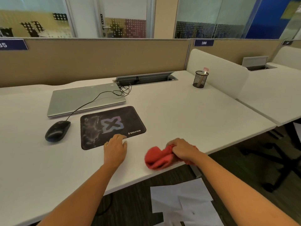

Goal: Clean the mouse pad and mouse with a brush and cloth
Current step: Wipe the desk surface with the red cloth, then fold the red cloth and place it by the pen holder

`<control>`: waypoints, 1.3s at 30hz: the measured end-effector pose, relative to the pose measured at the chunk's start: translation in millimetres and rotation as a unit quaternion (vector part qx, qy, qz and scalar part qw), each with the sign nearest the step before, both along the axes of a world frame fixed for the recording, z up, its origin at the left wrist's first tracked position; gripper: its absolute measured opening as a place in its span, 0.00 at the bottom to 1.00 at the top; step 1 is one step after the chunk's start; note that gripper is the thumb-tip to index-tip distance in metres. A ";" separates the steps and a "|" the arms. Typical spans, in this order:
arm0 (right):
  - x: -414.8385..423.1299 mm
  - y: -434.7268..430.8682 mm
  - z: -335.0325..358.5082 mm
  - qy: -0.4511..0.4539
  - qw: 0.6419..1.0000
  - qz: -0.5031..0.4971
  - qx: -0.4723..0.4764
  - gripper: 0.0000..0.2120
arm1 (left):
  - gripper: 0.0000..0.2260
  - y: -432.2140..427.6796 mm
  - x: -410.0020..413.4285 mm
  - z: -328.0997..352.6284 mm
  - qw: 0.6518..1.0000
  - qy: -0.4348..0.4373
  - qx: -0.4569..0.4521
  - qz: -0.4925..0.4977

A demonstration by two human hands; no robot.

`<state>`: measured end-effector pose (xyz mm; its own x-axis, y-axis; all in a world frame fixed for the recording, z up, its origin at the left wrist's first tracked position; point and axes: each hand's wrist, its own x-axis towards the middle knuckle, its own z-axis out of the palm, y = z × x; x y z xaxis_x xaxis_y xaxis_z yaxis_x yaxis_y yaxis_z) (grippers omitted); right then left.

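Here the right hand (182,150) is clenched round a bunched red cloth (158,158); the fingers curl into its folds, and most of the cloth spills out to the left of the fist, resting on the desk (187,111) right at the near edge; a little red also shows behind the wrist. Just to the left, apart from the cloth, the left hand (115,148) lies palm down with fingers relaxed and nearly straight; the fingertips rest on the near edge of the pad (112,126), towards its right corner, while the heel of the hand sits on bare desk. The pad is dark, with a pale X mark, and lies flat; the black mouse (57,130) sits off it, just beside its left edge, not touching. The mouse's cable (91,101) runs back over a closed grey laptop (84,99) behind the pad, into an open hatch (145,78). Far right, well apart from both hands, a mesh cup (200,79) holds a pale stick with a pink end; what it is cannot be told. White papers (179,201) lie on the floor below.
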<state>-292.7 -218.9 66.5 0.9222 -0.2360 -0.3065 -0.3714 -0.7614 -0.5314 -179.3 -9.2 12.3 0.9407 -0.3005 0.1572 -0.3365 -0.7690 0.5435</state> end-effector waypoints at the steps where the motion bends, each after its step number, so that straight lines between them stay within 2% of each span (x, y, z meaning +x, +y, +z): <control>1: -6.6 -10.5 2.3 0.035 0.999 0.008 -0.020 0.18 | 0.12 -2.1 -1.5 -0.1 1.000 0.004 -0.005 -0.007; 3: -20.1 -36.3 9.4 0.118 0.990 0.012 -0.071 0.18 | 0.12 -6.8 -3.8 0.0 1.000 0.007 -0.004 -0.025; 5: -31.3 -63.7 13.1 0.129 0.987 -0.045 -0.083 0.17 | 0.12 -14.3 -5.9 0.7 0.999 0.010 -0.002 -0.043; 7: -33.1 -82.0 11.0 0.018 0.984 -0.173 -0.041 0.18 | 0.12 -25.0 -8.4 2.2 0.998 0.014 -0.004 -0.063; 8: -30.7 -86.1 8.0 -0.054 0.969 -0.240 -0.029 0.17 | 0.12 -31.3 -10.6 3.3 0.997 0.016 -0.005 -0.072; 10: -25.0 -84.2 2.9 -0.114 0.949 -0.294 -0.014 0.18 | 0.12 -44.7 -14.9 5.0 0.995 0.020 -0.013 -0.092; 14: -28.0 -70.6 0.4 -0.017 0.983 -0.181 -0.032 0.16 | 0.12 -74.3 -23.4 7.5 0.987 0.058 -0.031 -0.146; 16: -33.4 -70.2 9.1 0.084 0.991 -0.094 -0.052 0.16 | 0.12 -89.0 -28.4 9.3 0.981 0.071 -0.038 -0.175; 18: -38.9 -72.5 16.1 0.183 0.980 -0.032 -0.064 0.16 | 0.11 -103.1 -32.3 11.4 0.975 0.081 -0.051 -0.198; 20: -42.9 -82.0 24.6 0.193 0.979 -0.035 -0.050 0.15 | 0.11 -116.8 -32.9 14.1 0.970 0.096 -0.068 -0.212; 23: -42.2 -99.1 47.0 0.092 0.983 -0.133 0.083 0.12 | 0.09 -137.8 -32.7 20.3 0.957 0.149 -0.148 -0.199; 26: -31.5 -112.6 65.7 -0.021 0.964 -0.219 0.150 0.12 | 0.13 -161.1 -35.4 33.4 0.907 0.285 -0.279 -0.136; 29: -13.9 -118.8 69.2 -0.095 0.937 -0.248 0.226 0.14 | 0.21 -186.5 -37.7 49.5 0.811 0.440 -0.374 -0.095; 31: -3.1 -120.0 65.9 -0.136 0.934 -0.230 0.235 0.17 | 0.23 -200.7 -39.7 59.6 0.755 0.485 -0.431 -0.091; 33: 6.8 -119.4 62.3 -0.162 0.940 -0.196 0.228 0.20 | 0.21 -213.5 -40.1 69.3 0.719 0.498 -0.471 -0.118; 36: 22.3 -121.2 59.3 -0.151 0.944 -0.152 0.250 0.21 | 0.15 -228.6 -32.4 77.8 0.714 0.488 -0.484 -0.131; 39: 44.0 -134.0 56.8 -0.151 0.917 -0.188 0.316 0.29 | 0.17 -237.1 -11.0 70.8 0.734 0.455 -0.492 -0.105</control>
